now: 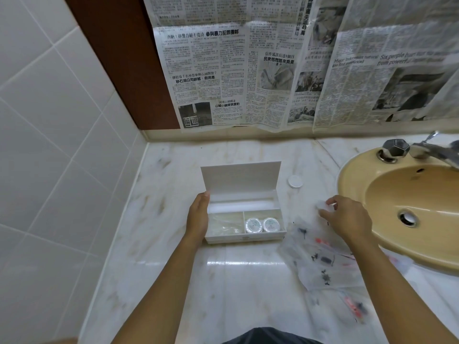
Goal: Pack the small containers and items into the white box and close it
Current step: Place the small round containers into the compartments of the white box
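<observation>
Left hand [197, 217]: flat fingers [203, 202] steady the white box [246, 238].
Right hand [347, 217]: pinches a small pale item [323, 206] — lower it gently into a free compartment.

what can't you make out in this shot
- Head view: the small pale item pinched by the right hand is motion-blurred and half hidden behind it.
- Labels on the two round containers in the white box: too small to read.
- Contents of the plastic bags: blurred.
- The faucet: cut off by the right edge.
</observation>
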`<state>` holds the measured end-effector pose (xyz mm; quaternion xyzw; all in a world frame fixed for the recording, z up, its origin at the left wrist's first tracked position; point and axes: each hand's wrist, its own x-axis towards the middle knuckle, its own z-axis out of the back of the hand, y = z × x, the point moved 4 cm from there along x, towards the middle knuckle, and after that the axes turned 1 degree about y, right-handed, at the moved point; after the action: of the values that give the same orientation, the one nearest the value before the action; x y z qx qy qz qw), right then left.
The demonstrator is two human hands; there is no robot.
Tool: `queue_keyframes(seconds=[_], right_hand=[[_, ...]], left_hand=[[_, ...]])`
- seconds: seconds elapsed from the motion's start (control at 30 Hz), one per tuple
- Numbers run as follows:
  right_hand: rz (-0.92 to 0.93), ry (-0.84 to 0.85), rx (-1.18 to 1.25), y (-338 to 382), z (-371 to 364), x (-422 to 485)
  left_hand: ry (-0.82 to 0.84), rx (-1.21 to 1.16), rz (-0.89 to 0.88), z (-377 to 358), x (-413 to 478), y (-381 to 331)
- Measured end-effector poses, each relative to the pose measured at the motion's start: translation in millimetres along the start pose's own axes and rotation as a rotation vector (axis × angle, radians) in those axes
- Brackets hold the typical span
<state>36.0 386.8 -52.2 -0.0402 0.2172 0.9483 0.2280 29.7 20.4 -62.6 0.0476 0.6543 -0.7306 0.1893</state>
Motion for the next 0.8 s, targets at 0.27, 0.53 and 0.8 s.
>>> queue_keyframes(seconds=[0.27, 0.53, 0.8], right_hand=[[0.244, -0.183, 0.305, 31.1, 33.4, -7.9], [0.43, 0.07, 0.587, 85.9, 37.5, -31.4], [0.525, 0.273, 0.355, 106.7, -5.1, -56.7]], left_hand=[[-0.001, 0.002, -0.006, 1.2, 2.8, 1.7], [-0.015, -0.005, 0.006, 1.1, -0.9, -1.7], [-0.023, -0.01, 0.012, 0.0, 0.4, -1.3]])
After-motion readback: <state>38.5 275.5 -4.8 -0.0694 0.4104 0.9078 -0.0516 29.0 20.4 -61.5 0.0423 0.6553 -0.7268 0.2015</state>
